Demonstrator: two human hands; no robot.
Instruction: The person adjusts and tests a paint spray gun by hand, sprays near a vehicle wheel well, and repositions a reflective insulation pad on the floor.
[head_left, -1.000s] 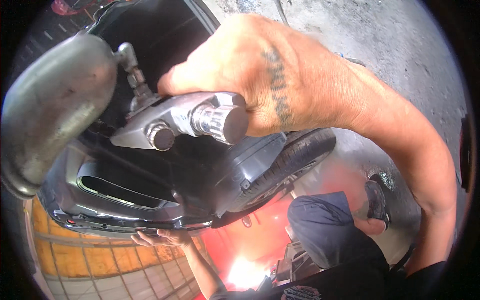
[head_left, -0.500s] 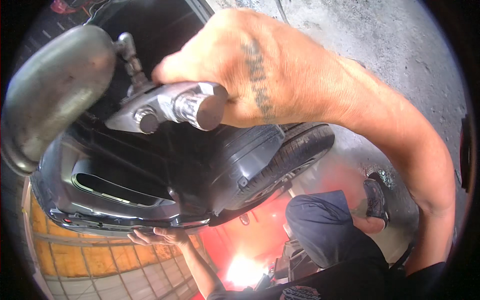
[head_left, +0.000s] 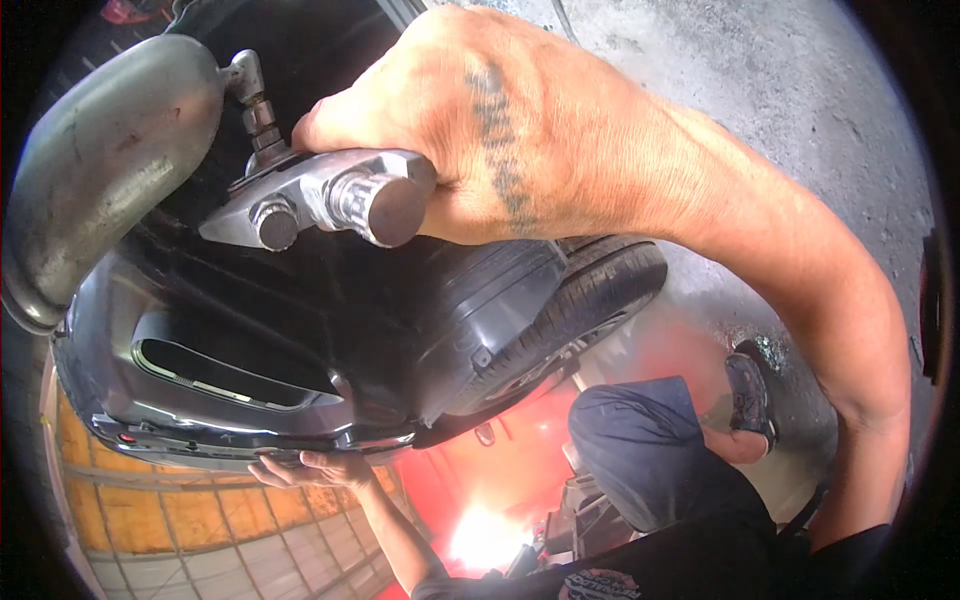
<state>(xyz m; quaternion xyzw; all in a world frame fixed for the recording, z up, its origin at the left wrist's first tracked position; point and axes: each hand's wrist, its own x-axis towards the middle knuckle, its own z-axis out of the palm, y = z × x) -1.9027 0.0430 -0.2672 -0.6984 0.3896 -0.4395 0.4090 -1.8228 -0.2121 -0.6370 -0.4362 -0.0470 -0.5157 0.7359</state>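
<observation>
My right hand, seen large in the upper middle, is closed on a metal spray gun with two knurled knobs and a tilted metal cup at its left. Below the gun is a glossy black car bumper panel with an oval opening. My left hand grips the panel's lower edge from underneath, its fingertips partly hidden against it. The gun's trigger and most of my right fingers are hidden behind the gun and hand.
A tire lies along the panel's right side. My bent leg and shoe are at lower right on the stained grey floor. Orange and white gridded panels and a red glow with a bright white light fill the bottom.
My right hand and the spray gun have moved up and a little left across the panel. My left hand stays on the panel's edge, shifted slightly left in the view.
</observation>
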